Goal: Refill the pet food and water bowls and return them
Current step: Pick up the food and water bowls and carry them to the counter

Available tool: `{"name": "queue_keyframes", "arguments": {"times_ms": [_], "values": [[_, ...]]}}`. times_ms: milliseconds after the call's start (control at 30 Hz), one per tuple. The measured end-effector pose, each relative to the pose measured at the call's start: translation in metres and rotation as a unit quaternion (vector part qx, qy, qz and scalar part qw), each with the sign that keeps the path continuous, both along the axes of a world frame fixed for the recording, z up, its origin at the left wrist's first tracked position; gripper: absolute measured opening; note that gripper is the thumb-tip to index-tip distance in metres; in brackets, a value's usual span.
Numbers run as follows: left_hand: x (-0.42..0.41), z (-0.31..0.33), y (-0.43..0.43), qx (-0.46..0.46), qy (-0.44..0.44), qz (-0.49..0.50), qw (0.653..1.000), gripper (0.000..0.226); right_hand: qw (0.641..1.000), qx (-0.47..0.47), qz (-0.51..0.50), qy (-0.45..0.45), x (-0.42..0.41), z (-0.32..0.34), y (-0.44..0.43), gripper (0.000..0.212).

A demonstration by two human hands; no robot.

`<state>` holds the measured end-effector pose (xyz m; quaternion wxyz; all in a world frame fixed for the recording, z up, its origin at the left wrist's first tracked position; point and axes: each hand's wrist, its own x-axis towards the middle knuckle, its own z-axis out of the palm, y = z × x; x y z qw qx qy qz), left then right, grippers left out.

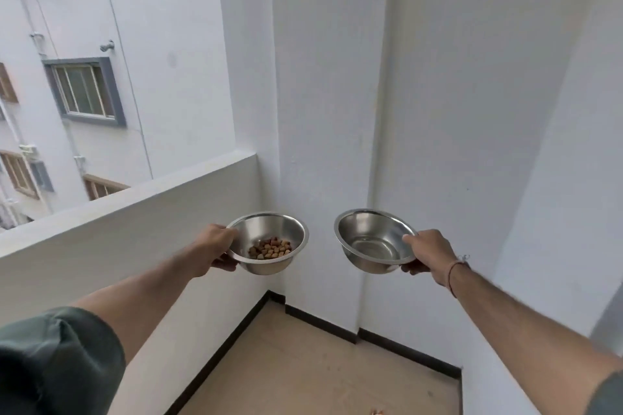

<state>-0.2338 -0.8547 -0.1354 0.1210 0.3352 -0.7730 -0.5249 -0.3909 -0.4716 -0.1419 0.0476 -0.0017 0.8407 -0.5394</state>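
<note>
Two steel bowls hang apart above a balcony floor [320, 367]: the left hand [215, 246] pinches the rim of the food bowl [269, 226], kibble [269, 248] inside; right of it, the water bowl [371, 232] is pinched at its rim by the right hand [431, 251].

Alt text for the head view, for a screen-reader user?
A person holds two steel bowls on a balcony: the left hand grips the kibble bowl by its rim, the right hand grips the water bowl, which seems to hold shallow water. A white parapet is at left, tan floor below.
</note>
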Motion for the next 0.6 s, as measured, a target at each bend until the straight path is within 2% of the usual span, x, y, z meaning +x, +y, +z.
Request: {"name": "queue_keyframes", "arguments": {"times_ms": [200,600], "values": [[-0.032,0.003,0.055,-0.012,-0.015,-0.113,0.993,0.022,0.996,0.008,-0.086,-0.003,0.044,0.002,0.082,0.02],[-0.089,-0.011,0.233,-0.013,-0.024,-0.288,0.957,0.024,0.965,0.015,-0.263,-0.009,0.124,-0.009,0.254,0.016]]}}
